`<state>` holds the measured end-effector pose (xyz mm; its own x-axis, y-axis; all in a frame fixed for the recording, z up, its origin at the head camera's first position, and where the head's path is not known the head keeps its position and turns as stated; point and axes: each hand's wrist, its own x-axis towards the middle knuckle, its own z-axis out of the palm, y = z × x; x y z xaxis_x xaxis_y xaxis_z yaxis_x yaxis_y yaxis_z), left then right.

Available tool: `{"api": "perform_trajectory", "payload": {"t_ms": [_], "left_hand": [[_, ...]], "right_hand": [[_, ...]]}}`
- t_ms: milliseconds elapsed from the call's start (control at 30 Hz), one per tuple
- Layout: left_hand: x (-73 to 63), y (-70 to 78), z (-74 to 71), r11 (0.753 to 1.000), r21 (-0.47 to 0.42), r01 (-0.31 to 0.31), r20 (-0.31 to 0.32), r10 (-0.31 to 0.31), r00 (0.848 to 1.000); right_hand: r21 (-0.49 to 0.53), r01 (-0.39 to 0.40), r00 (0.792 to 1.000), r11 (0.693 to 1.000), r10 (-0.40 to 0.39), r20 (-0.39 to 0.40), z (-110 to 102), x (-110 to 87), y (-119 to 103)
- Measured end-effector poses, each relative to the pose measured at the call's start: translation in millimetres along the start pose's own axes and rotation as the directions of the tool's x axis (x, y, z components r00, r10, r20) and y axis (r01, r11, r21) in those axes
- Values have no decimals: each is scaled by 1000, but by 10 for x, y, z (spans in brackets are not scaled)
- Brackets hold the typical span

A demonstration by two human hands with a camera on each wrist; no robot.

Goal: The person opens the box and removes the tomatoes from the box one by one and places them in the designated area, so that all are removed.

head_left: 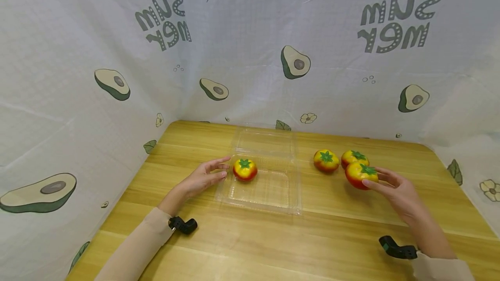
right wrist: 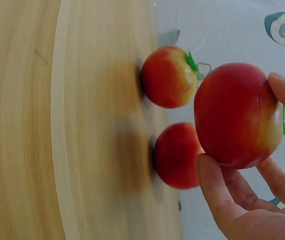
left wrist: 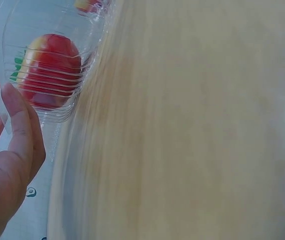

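Observation:
My right hand (head_left: 402,193) grips a red-and-yellow toy tomato (head_left: 360,175) with a green star-shaped leaf top. In the right wrist view this held tomato (right wrist: 237,115) is up off the table, between thumb and fingertips. Two more tomatoes sit just beyond it, one farther left (head_left: 326,161) and one partly hidden behind the held one (head_left: 354,158). A clear plastic clamshell box (head_left: 269,190) lies with its lid folded back, and one tomato (head_left: 245,170) stands at its left inside. My left hand (head_left: 203,178) pinches the box's left rim (left wrist: 3,107) between thumb and fingers.
The wooden table (head_left: 250,246) reaches back to a white cloth (head_left: 250,55) printed with avocados, which also hangs at both sides. The box's lid (head_left: 265,140) lies toward the back cloth. Black wrist cameras (head_left: 396,248) are on both arms.

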<state>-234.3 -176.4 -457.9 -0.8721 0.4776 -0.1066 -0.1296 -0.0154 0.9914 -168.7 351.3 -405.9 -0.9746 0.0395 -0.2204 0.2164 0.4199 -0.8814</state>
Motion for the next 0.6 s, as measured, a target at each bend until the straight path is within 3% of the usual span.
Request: {"api": "perform_trajectory", "payload": {"t_ms": [367,600], "left_hand": [[20,-26,-13,1000,-1,4,-5,-4,1000],[19,-36,-19,1000,5,-2,0,2,1000]], "right_hand": [[-9,-7,1000,1000,7,-16,-153,38,130],[-78,-1,1000,997,-1,-28,-226,72,222]]}}
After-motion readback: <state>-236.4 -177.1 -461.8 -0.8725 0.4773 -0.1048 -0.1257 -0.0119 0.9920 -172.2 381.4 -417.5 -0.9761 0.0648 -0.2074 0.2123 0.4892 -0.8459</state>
